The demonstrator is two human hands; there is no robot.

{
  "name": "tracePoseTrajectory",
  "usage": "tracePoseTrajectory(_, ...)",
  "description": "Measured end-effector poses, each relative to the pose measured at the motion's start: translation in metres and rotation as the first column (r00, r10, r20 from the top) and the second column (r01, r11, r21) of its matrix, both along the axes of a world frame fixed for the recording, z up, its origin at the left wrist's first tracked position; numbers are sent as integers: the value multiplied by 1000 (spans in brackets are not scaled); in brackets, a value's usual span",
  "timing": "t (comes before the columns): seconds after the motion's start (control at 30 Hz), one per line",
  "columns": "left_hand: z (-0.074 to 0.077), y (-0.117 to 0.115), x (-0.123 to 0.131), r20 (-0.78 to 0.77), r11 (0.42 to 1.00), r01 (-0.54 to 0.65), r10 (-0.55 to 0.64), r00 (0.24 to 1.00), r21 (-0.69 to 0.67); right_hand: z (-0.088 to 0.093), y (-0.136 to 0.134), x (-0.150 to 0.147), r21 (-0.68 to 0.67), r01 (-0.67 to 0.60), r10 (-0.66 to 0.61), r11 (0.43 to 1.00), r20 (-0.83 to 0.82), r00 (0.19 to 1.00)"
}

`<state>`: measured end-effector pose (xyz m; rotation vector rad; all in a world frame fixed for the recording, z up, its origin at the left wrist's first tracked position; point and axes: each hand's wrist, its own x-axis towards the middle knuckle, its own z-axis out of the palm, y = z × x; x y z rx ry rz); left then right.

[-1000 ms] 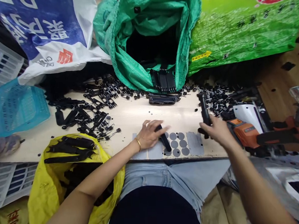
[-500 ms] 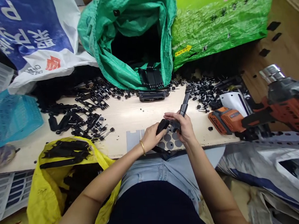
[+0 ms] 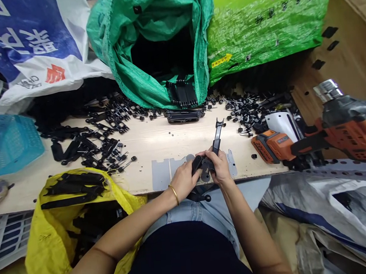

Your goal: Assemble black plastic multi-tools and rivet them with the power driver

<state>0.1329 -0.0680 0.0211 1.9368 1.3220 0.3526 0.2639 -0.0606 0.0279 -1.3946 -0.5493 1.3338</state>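
Close to the table's front edge, my left hand (image 3: 184,180) is closed round a black plastic part (image 3: 197,164). My right hand (image 3: 219,166) grips a long black plastic arm (image 3: 216,141) that points away from me, its forked tip upward in view. The two pieces meet between my hands; whether they are joined I cannot tell. Below my left hand a black rod with a ball end (image 3: 202,197) sticks out over my lap. Under and beside the hands lie grey flat sheets (image 3: 161,173) on the table.
Black clips and pins (image 3: 108,129) are heaped at left, more pins (image 3: 246,110) at right. An orange cordless impact wrench (image 3: 334,132) lies at right. Around stand a green sack (image 3: 109,54), a yellow bag (image 3: 40,245) of black parts and a blue basket (image 3: 12,143). A black assembly (image 3: 183,116) lies by the sack.
The forked arm in my right hand has tilted and moved down toward me. My hands have drawn closer together. The whole view has shifted slightly.
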Motion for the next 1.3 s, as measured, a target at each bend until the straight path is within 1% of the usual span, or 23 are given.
tracePoseTrajectory(0.13, 5, -5, 5, -14, 999, -54, 54, 998, 7, -1, -3, -5, 43, 65, -64, 997, -20, 998)
tracePoseTrajectory(0.23, 6, -4, 5, 6, 997, -78, 78, 997, 19, 2, 1, -5, 31, 60, -59, 998, -34, 998)
tracePoseTrajectory(0.3, 6, -2, 1, 10, 997, -75, 74, 997, 26, 6, 4, -1, 2, -13, 13, 1000, -16, 1000)
tracePoseTrajectory(0.4, 8, 0, -5, -1, 999, -14, 14, 1000, 33, 11, 8, 5, -25, -153, 153, 988, 35, 988)
tracePoseTrajectory(0.47, 10, -1, -7, -16, 999, 19, -18, 1000, 40, 12, 7, 6, -23, -184, 185, 983, 44, 982)
tracePoseTrajectory(0.53, 12, -4, -5, -39, 998, -8, 11, 999, 57, 11, 6, 3, -9, -140, 140, 990, 26, 990)
tracePoseTrajectory(0.67, 14, -11, 6, -46, 984, -145, 150, 988, 100, 4, 3, -7, 55, 14, -14, 998, -3, 1000)
tracePoseTrajectory(0.73, 14, -13, 8, -24, 981, -159, 163, 986, 108, 4, 1, -8, 79, 40, -40, 996, 0, 999)
tracePoseTrajectory(0.83, 15, -11, 4, -9, 991, -81, 83, 997, 105, 6, -3, -2, 69, 2, -4, 998, 16, 1000)
tracePoseTrajectory(0.97, 18, -8, -7, -49, 996, 54, -51, 997, 65, 7, -10, 10, 33, -132, 131, 991, 36, 991)
tracePoseTrajectory(1.07, 21, -10, -12, -56, 994, 98, -95, 994, 56, 5, -14, 12, 25, -183, 183, 983, 18, 983)
tracePoseTrajectory(1.17, 23, -17, -13, -59, 995, 70, -65, 996, 78, 4, -17, 6, 44, -190, 189, 981, 17, 982)
tracePoseTrajectory(1.3, 22, -28, -6, -91, 992, -35, 46, 995, 120, 6, -21, -7, 63, -41, 41, 997, 4, 999)
